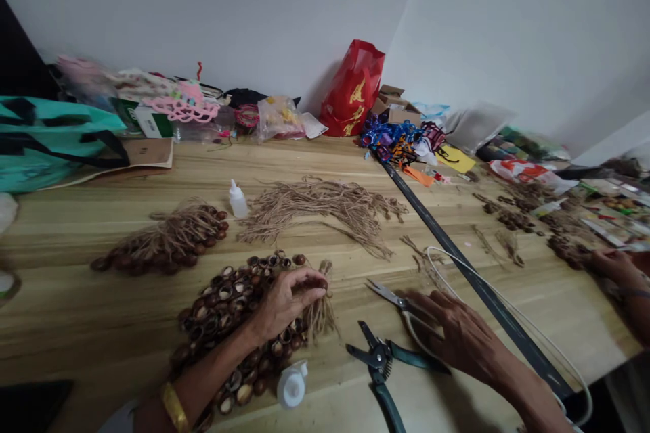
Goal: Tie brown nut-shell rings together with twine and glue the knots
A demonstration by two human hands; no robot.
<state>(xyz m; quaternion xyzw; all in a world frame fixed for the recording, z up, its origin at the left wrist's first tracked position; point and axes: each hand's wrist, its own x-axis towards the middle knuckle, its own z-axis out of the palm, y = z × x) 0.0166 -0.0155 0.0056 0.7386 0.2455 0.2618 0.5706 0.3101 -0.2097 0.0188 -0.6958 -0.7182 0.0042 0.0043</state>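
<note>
My left hand (pixel 287 301) is pinched shut on a small bundle of jute strings (pixel 321 311) at the edge of a heap of brown hollow nut shells (pixel 228 314). A gold bangle sits on that wrist. My right hand (pixel 454 331) lies over the handles of a pair of scissors (pixel 391 295), fingers curled around them, blades pointing left. Green-handled pliers (pixel 380 360) lie just in front of it, untouched.
A pile of loose jute strings (pixel 325 206), a strung cluster of shells (pixel 167 240) and two small white glue bottles (pixel 237 199) (pixel 293 384) lie on the wooden table (pixel 101 325). A black bar (pixel 472 281) and white cable cross at right. Another person's hand (pixel 617 265) works far right. Bags clutter the back.
</note>
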